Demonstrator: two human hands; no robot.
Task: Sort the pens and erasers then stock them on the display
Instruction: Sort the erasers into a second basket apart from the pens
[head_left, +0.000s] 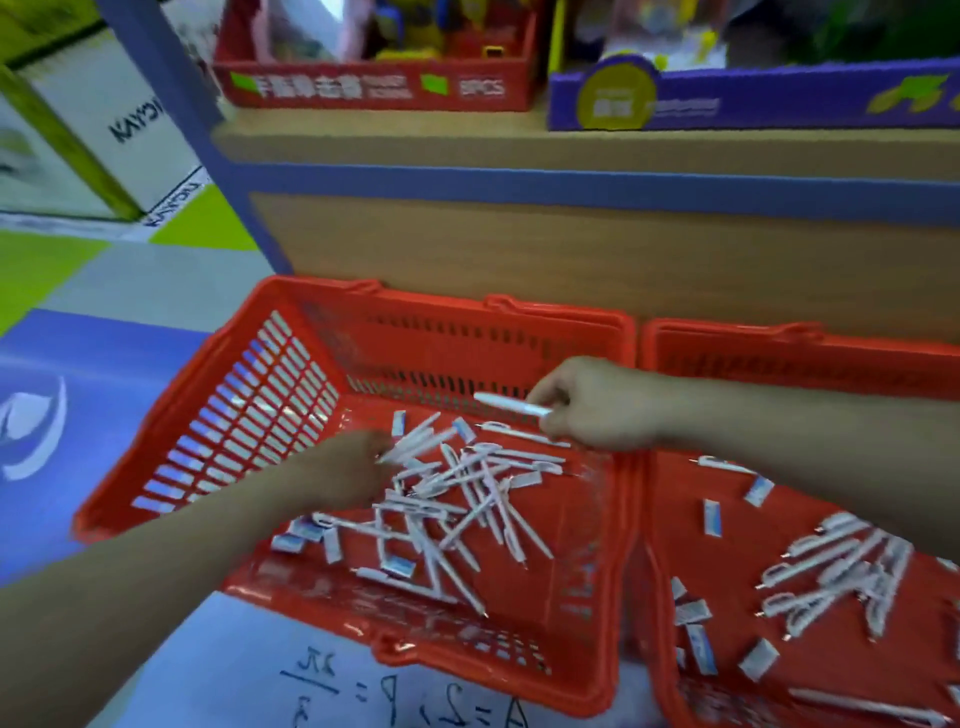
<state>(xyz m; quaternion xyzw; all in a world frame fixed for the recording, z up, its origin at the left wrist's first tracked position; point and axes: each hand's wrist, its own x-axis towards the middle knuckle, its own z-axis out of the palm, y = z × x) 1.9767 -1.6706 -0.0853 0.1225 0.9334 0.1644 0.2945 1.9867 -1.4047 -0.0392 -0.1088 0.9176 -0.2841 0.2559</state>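
L hand (358, 467) in pen pile (457, 493), grip unclear (blur); R hand (597, 405) pinches a pen (511, 404), so lay it w/ sorted pens (831, 571), basket (727, 332) at 3 o'clock.

Wooden shelf (571, 249), green-grey-blue floor (104, 280)

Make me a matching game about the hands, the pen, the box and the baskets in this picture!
Things: 1 slim white plastic pen; 2 left hand; 3 purple cardboard box; 4 right red plastic basket.
Places: A on the wooden shelf; B pinched in the right hand; C beside the left red plastic basket; D at the jumbled pen pile.
Pairs: 1-B, 2-D, 3-A, 4-C.
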